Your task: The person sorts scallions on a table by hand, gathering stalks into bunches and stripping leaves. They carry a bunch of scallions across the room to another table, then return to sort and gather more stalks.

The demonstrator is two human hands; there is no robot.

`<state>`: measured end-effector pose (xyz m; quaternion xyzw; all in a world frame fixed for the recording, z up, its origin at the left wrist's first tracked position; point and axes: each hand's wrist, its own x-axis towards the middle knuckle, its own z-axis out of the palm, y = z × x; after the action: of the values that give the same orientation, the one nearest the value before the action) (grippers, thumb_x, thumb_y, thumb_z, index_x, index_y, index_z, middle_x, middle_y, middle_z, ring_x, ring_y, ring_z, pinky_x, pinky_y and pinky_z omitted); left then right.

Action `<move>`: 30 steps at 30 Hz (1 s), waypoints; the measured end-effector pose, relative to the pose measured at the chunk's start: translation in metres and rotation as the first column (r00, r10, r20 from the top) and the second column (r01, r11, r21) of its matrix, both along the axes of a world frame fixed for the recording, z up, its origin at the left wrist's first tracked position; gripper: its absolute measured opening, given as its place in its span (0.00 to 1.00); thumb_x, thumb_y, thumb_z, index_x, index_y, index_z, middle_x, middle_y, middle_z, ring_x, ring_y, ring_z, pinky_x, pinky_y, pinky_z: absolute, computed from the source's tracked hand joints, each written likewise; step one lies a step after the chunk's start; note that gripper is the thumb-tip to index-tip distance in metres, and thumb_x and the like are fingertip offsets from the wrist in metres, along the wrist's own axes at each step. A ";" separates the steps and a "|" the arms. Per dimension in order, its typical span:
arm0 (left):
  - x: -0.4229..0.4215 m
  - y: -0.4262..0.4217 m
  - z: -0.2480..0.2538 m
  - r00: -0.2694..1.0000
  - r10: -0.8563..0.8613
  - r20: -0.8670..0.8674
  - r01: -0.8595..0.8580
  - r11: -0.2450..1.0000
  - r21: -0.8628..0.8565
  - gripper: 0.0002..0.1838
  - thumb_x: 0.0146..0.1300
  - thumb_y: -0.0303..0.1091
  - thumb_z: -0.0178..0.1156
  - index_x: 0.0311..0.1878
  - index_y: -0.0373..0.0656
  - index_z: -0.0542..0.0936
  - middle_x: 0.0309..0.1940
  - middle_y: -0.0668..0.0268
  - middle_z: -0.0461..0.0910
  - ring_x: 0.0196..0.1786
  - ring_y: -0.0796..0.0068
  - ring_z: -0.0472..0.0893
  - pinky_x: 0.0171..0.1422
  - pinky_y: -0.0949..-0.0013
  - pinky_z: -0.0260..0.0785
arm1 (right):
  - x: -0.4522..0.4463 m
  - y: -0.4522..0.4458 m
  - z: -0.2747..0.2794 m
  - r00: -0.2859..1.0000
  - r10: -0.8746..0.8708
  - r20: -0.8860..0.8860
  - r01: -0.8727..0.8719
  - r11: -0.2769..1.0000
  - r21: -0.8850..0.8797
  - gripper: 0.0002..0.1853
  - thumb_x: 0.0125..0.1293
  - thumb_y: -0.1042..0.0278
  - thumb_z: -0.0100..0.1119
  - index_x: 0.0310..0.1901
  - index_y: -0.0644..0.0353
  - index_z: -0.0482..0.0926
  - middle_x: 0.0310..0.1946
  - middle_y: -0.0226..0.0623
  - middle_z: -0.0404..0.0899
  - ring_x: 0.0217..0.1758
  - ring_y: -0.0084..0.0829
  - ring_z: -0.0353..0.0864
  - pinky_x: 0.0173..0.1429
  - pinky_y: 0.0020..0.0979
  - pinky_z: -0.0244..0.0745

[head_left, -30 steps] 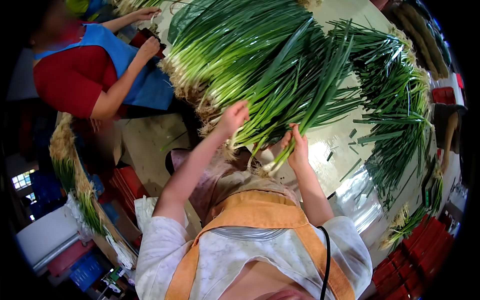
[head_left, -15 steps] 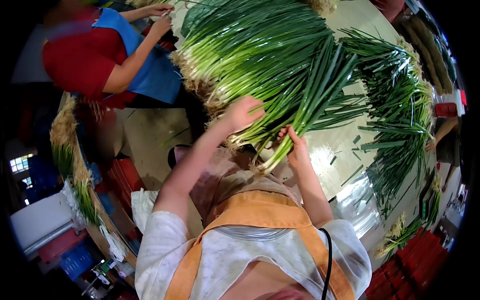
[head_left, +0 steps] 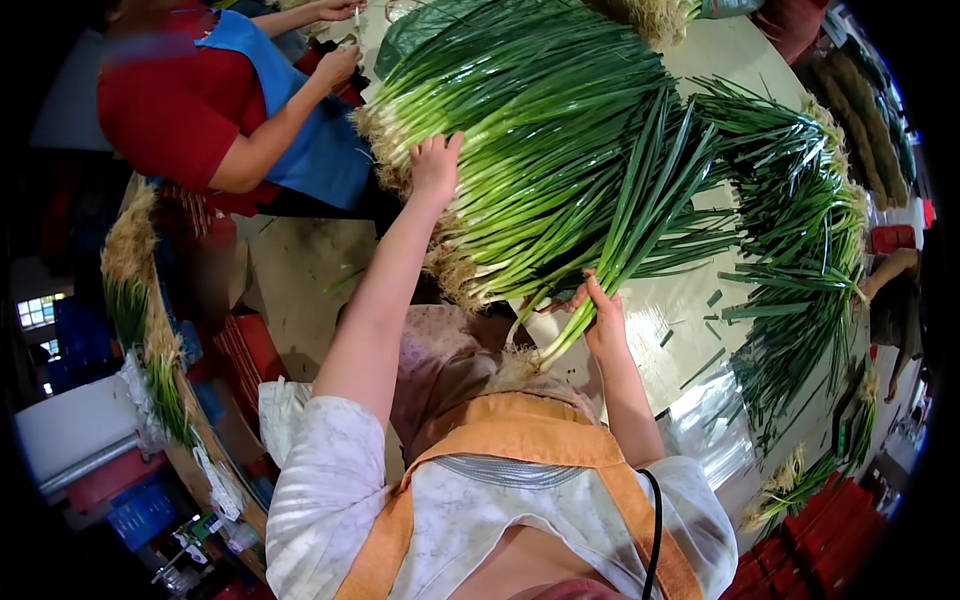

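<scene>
A large heap of green onions (head_left: 540, 150) lies across the table, pale stalks and roots to the left, dark leaves to the right. My left hand (head_left: 434, 172) rests on the stalks near the root ends, fingers slightly apart and bent down onto them. Their tips are partly hidden. Nearer my body, my right hand (head_left: 603, 322) is closed around a small bunch of green onions (head_left: 578, 325). Its roots hang toward my apron, and its leaves lean up and right over the heap.
Another pile of green onions (head_left: 800, 190) covers the table's right side, with cut leaf pieces (head_left: 712, 310) beside it. At upper left a co-worker in a blue apron (head_left: 310, 150) holds something thin. Red crates (head_left: 820, 540) stand at lower right.
My left hand has moved up and left, from the near part of the heap to the root ends farther away. My right hand keeps the bunch, slightly lower in view.
</scene>
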<state>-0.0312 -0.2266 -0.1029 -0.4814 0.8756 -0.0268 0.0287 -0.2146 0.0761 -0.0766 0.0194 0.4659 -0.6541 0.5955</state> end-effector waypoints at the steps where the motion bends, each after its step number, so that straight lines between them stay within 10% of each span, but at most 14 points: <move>1: 0.001 -0.001 0.004 0.999 -0.047 -0.001 0.047 0.999 -0.010 0.24 0.59 0.29 0.53 0.61 0.47 0.66 0.47 0.60 0.70 0.53 0.62 0.68 0.57 0.59 0.57 | 0.000 0.000 -0.001 1.000 -0.009 -0.004 0.009 1.000 -0.004 0.11 0.66 0.66 0.54 0.46 0.60 0.70 0.22 0.31 0.70 0.25 0.25 0.71 0.30 0.27 0.68; 8: 0.010 0.015 0.045 0.854 -0.408 -0.322 0.292 0.889 -0.353 0.10 0.58 0.28 0.55 0.44 0.42 0.73 0.34 0.64 0.72 0.38 0.68 0.73 0.51 0.64 0.61 | -0.006 0.004 0.002 0.998 -0.057 -0.008 0.056 0.996 -0.069 0.11 0.65 0.70 0.55 0.46 0.61 0.69 0.20 0.29 0.67 0.22 0.24 0.68 0.29 0.26 0.65; 13: 0.011 0.090 0.057 0.620 0.253 -0.743 0.218 0.854 0.473 0.13 0.62 0.33 0.55 0.48 0.38 0.72 0.27 0.63 0.75 0.27 0.77 0.71 0.34 0.70 0.64 | -0.003 0.006 -0.004 0.999 -0.042 -0.007 0.041 0.993 -0.114 0.11 0.65 0.67 0.54 0.47 0.59 0.69 0.23 0.29 0.66 0.25 0.24 0.67 0.31 0.26 0.65; 19: 0.007 0.181 0.071 0.522 0.629 -0.576 0.290 0.504 0.813 0.17 0.64 0.33 0.53 0.53 0.35 0.73 0.28 0.68 0.78 0.30 0.80 0.74 0.38 0.74 0.64 | 0.006 -0.005 -0.002 0.997 -0.030 0.069 0.033 0.998 -0.048 0.11 0.67 0.68 0.52 0.50 0.56 0.69 0.35 0.36 0.77 0.33 0.27 0.77 0.36 0.27 0.73; 22: 0.002 0.207 0.056 0.616 0.081 -0.783 0.429 0.799 0.421 0.16 0.64 0.31 0.53 0.54 0.37 0.74 0.28 0.66 0.78 0.30 0.73 0.75 0.47 0.68 0.61 | 0.014 -0.009 -0.007 0.992 -0.066 0.112 0.068 0.997 -0.020 0.11 0.68 0.68 0.51 0.51 0.55 0.69 0.46 0.39 0.78 0.40 0.28 0.79 0.40 0.29 0.77; 30: -0.005 0.219 0.056 0.676 -0.083 -0.732 0.446 0.837 0.316 0.12 0.59 0.34 0.59 0.44 0.42 0.80 0.33 0.67 0.76 0.40 0.69 0.75 0.54 0.64 0.55 | 0.009 -0.002 -0.031 0.974 -0.132 0.184 0.134 0.991 0.000 0.08 0.66 0.63 0.55 0.38 0.58 0.71 0.28 0.31 0.74 0.30 0.26 0.75 0.36 0.28 0.73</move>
<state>-0.0363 -0.0079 -0.0464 -0.2965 0.8622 0.3646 -0.1890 -0.2053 0.0742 -0.1077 0.1069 0.4024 -0.6910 0.5909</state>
